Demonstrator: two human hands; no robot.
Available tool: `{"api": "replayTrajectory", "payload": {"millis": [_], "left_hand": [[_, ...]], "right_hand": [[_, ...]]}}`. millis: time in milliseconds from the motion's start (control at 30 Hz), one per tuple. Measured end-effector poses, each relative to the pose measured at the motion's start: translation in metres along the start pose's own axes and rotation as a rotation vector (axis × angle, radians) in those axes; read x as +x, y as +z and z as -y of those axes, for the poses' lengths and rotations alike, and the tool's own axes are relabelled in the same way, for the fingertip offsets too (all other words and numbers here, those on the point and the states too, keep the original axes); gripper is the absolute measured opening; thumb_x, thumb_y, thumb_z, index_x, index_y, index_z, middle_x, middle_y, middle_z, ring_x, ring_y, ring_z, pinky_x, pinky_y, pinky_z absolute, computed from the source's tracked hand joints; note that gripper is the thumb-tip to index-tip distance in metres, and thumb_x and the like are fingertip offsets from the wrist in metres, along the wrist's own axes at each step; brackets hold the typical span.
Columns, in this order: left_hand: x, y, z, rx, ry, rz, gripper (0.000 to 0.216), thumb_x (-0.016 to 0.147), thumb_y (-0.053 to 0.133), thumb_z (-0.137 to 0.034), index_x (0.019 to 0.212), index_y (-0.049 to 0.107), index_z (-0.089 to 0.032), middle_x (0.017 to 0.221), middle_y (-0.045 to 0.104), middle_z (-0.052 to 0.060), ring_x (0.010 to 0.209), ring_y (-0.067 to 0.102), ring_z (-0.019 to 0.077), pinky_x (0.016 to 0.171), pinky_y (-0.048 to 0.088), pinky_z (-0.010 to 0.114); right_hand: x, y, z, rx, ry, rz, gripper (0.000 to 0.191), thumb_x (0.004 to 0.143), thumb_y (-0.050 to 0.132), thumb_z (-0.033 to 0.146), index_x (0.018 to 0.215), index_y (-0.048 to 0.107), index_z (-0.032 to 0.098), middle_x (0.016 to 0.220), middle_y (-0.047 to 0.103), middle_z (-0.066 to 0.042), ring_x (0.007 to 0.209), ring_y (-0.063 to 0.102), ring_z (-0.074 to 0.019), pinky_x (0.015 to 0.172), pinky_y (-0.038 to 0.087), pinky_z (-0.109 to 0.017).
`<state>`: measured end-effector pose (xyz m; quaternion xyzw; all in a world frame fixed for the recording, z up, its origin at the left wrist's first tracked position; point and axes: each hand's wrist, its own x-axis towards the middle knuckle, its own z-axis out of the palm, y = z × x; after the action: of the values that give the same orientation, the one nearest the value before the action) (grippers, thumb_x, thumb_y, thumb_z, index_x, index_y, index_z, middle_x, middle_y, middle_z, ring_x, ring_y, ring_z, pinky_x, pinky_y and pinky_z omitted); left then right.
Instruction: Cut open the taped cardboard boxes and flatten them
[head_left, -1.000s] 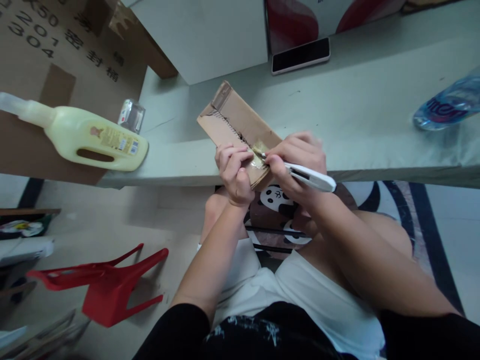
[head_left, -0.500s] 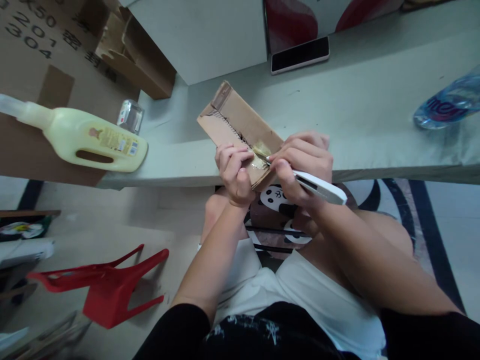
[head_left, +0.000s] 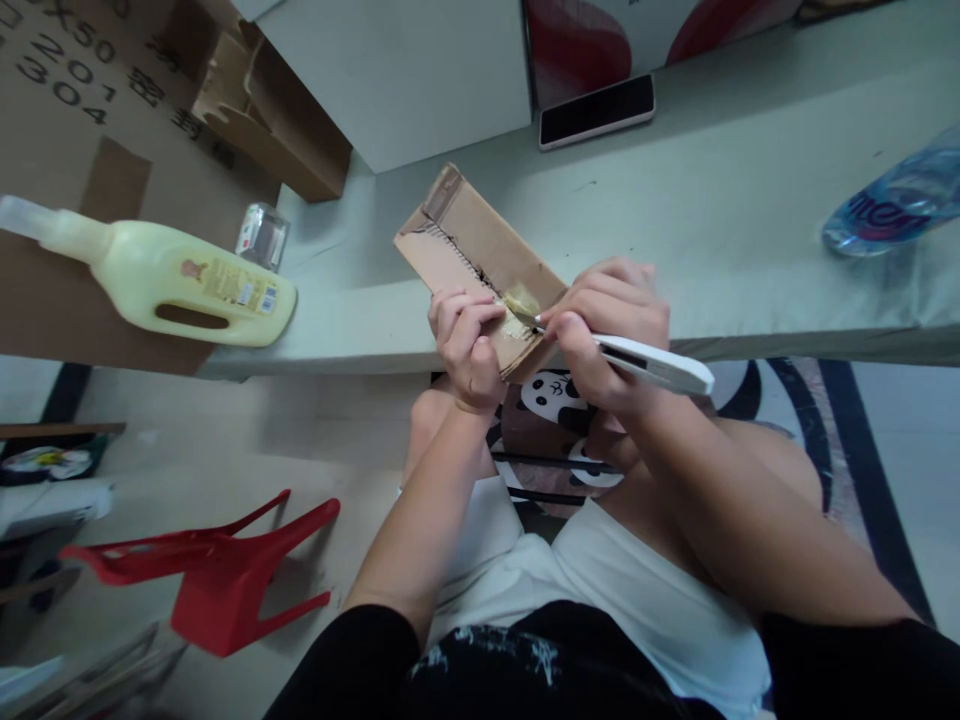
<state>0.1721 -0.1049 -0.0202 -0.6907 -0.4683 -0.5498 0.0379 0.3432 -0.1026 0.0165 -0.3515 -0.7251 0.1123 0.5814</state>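
Observation:
A small brown cardboard box point(head_left: 499, 235) lies tilted over the table's front edge, with yellowish tape near its lower end. My left hand point(head_left: 469, 345) is closed around the box's near left side, fingers curled over the top face. In my right hand point(head_left: 611, 325) is a white-handled utility knife point(head_left: 656, 364), gripped near the blade. Its blade tip touches the taped part of the box, just right of my left fingertips. The underside of the box is hidden.
On the table point(head_left: 712, 220) are a phone point(head_left: 597, 113), a water bottle point(head_left: 896, 200), a yellow pump bottle point(head_left: 195, 280) and a small clear case point(head_left: 262, 236). An open carton point(head_left: 277, 120) and a white box point(head_left: 405, 75) stand behind. A red stool point(head_left: 225, 580) is on the floor at left.
The knife's handle end has shifted slightly right, and more of the blade shows at the tape. My left hand and the box have hardly moved.

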Motion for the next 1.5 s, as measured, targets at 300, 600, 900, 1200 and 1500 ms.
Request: {"api": "replayTrajectory", "payload": {"millis": [300,600,900,1200,1500], "left_hand": [[0.000,-0.001,0.001,0.035,0.009,0.026,0.037,0.092,0.033,-0.039,0.084,0.066,-0.023,0.092,0.068,0.009,0.101,0.058,0.0277,0.101,0.046,0.050],[-0.001,0.000,-0.001,-0.008,0.025,0.031,0.034,0.094,0.035,-0.038,0.087,0.065,-0.024,0.093,0.065,0.008,0.102,0.056,0.0272,0.101,0.045,0.049],[-0.001,0.002,-0.002,-0.059,-0.006,0.033,0.033,0.092,0.039,-0.038,0.083,0.066,-0.023,0.090,0.065,0.007,0.099,0.056,0.0267,0.104,0.043,0.050],[0.004,-0.005,0.000,-0.074,-0.015,0.090,0.033,0.097,0.041,-0.046,0.104,0.065,-0.024,0.111,0.063,0.008,0.116,0.056,0.0270,0.110,0.043,0.049],[0.000,-0.017,-0.006,0.025,-0.135,0.233,0.082,0.082,0.056,-0.075,0.146,0.035,-0.028,0.156,0.032,0.013,0.154,0.027,0.0346,0.127,0.025,0.054]], "right_hand": [[0.002,0.001,-0.001,-0.026,-0.010,0.014,0.031,0.094,0.049,0.023,0.065,0.056,0.020,0.064,0.063,0.000,0.070,0.054,-0.0171,0.074,0.032,-0.039],[0.004,-0.007,-0.002,0.001,-0.046,0.080,0.033,0.097,0.044,0.025,0.066,0.052,0.020,0.065,0.062,0.000,0.061,0.056,-0.0127,0.066,0.036,-0.036],[0.025,-0.001,-0.011,0.078,0.119,0.347,0.037,0.097,0.043,0.031,0.061,0.041,0.021,0.060,0.050,0.000,0.056,0.044,-0.0114,0.058,0.037,-0.031],[0.019,-0.009,-0.007,0.254,0.152,0.165,0.043,0.103,0.042,0.039,0.066,0.055,0.022,0.068,0.063,-0.003,0.065,0.059,-0.0145,0.065,0.048,-0.032],[0.013,-0.009,-0.011,0.422,0.338,-0.201,0.051,0.099,0.044,0.065,0.080,0.067,0.024,0.093,0.073,-0.004,0.082,0.071,-0.0190,0.077,0.061,-0.036]]}}
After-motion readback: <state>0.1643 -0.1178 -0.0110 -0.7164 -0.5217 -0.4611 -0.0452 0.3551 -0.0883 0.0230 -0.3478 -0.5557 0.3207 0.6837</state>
